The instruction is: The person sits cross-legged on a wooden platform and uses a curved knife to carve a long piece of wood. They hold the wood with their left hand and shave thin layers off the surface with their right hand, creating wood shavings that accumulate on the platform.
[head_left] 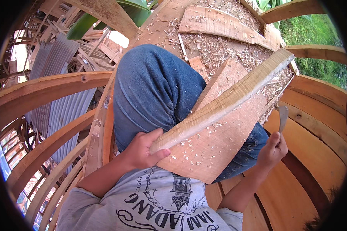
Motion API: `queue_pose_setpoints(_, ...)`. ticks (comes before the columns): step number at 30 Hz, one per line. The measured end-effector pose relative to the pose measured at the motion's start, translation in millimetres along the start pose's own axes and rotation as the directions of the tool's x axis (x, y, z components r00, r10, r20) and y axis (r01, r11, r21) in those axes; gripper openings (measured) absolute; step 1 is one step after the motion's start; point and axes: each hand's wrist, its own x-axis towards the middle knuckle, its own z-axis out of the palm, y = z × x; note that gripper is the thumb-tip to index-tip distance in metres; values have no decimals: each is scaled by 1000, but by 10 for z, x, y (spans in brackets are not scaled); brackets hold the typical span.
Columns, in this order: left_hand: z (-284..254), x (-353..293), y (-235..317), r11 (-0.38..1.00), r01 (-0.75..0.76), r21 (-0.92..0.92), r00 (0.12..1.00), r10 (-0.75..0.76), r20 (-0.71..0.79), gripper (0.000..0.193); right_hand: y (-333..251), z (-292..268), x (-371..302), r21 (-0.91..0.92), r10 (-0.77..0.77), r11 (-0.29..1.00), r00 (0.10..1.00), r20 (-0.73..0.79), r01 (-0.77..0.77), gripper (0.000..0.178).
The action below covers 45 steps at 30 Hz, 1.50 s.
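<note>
A long squared wooden bar (223, 98) slants from my lap up to the far right, its upper face rough and yellowish brown. My left hand (147, 149) is closed around its near end, thumb along the side. Off to the right, my right hand (272, 150) grips a knife, its short curved blade (283, 116) pointing up and away from the bar. Most of the knife's handle is hidden in my fist. Beneath the bar a wide, flat wooden board (214, 154) rests across my lap, dotted with shavings.
Curled shavings (208, 48) cover the planks ahead, around a curved board (223, 25). My bent knee (154, 77) rises left of the bar. Curved wooden ribs (54, 86) run along the left, with corrugated sheets (61, 111) beyond. Planking (312, 133) lies at the right, grass (316, 38) outside.
</note>
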Motion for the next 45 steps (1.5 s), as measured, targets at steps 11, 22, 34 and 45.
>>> queue_pose_setpoints(11,86,-1,5,999,-8,44,996,12,-91,33,-186,454,-336,-174,-230,939,917,325,298,46)
queue_pose_setpoints(22,76,12,-26,997,-4,80,998,9,-64,33,-102,122,-179,-97,-81,990,975,205,103,49)
queue_pose_setpoints(34,153,-3,-39,989,-41,143,989,60,-133,36,-14,409,-153,-153,-165,969,968,189,195,52)
queue_pose_setpoints(45,101,17,-49,999,-43,18,996,44,-78,33,-333,354,-394,-63,-267,947,878,397,316,48)
